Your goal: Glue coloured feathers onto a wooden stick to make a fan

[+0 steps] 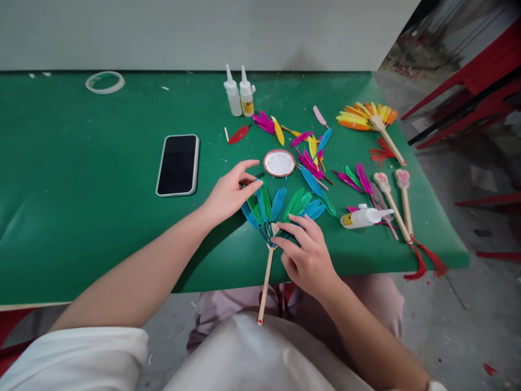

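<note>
The left hand (231, 191) curls loosely at the feather fan (278, 205) between both hands; the right hand (304, 251) spreads fingers at the fan's base, neither grip discernible, where a nudge could skew unset quills; right of that hand, a white bottle (361, 218) on its side could leak

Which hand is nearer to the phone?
Left. The left hand is right of the phone, not touching it; the right hand is farther right and lower in the picture, by the base of the blue and green feathers.
</note>
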The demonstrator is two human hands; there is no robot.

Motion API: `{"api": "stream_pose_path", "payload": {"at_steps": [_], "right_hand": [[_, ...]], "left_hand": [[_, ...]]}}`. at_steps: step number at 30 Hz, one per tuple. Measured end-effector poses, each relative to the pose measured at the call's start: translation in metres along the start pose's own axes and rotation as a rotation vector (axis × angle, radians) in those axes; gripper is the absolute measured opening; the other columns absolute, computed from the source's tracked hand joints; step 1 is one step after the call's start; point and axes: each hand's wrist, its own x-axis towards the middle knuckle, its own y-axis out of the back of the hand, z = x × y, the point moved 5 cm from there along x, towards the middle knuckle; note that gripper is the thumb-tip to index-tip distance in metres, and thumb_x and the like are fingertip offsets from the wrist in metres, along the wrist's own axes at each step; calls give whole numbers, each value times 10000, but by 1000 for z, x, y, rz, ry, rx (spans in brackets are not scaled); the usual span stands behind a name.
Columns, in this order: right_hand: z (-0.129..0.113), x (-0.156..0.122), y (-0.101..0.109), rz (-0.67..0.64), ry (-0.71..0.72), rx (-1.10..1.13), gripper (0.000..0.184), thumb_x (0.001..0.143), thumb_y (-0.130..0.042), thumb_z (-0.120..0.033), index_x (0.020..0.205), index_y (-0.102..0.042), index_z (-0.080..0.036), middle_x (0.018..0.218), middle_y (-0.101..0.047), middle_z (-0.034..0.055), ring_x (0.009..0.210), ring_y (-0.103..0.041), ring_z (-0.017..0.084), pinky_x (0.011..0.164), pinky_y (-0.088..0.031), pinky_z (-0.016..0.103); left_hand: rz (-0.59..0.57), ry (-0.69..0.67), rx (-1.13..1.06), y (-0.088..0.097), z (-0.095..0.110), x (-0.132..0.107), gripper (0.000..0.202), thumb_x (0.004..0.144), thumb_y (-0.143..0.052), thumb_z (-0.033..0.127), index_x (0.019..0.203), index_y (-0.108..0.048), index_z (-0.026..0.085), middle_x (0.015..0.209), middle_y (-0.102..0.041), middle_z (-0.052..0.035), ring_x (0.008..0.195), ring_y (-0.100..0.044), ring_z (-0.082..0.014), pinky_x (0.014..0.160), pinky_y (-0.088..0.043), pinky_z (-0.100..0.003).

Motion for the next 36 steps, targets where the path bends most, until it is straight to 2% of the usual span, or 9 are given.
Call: {"api": "stream_pose_path", "payload": {"at_steps": [5,15,22,30,36], "right_hand": [[1,0,0,-6,-4,16,345,735,-481,-56,983,-665,-209,1145,-604,61,1204,-442,255,1038,-356,497],[1,0,-1,-34,2,9,374,752,-485,-71,1058,-648,-212,1165,-593,67,1212,-434,270,1030,-354,519],[2,0,-1,-10,25,28,373,744,-492,-65,1045,-648,-221,1163,-592,66,1209,-440,266,1017,-361,527],[-5,2,0,1,56,-69,268,805,-505,-118,1002,-651,-226,1123,-634,44,1183,-470,265,1034,-322,542],[-2,1,1,6,47,-50,301,799,-496,-108,1040,-634,-224,1173,-608,52,1203,-458,270,1046,-308,550]], "left_hand": [[-48,10,6,0,7,0,514,757,-614,234,1251,-476,211,711,-535,33,646,-482,-98,646,-391,-230],[-99,29,-34,5,4,-3,374,743,-630,241,1109,-589,176,640,-482,40,582,-431,-88,576,-350,-225],[-118,75,-29,10,-8,-3,368,710,-675,280,1059,-620,176,670,-527,22,600,-490,-97,610,-399,-242],[-84,64,-8,7,-6,-2,368,677,-702,263,1027,-644,166,700,-546,7,625,-501,-104,627,-410,-247],[-74,45,-3,7,-6,-3,361,675,-704,261,1019,-647,170,685,-534,15,605,-488,-95,606,-405,-239]]}}
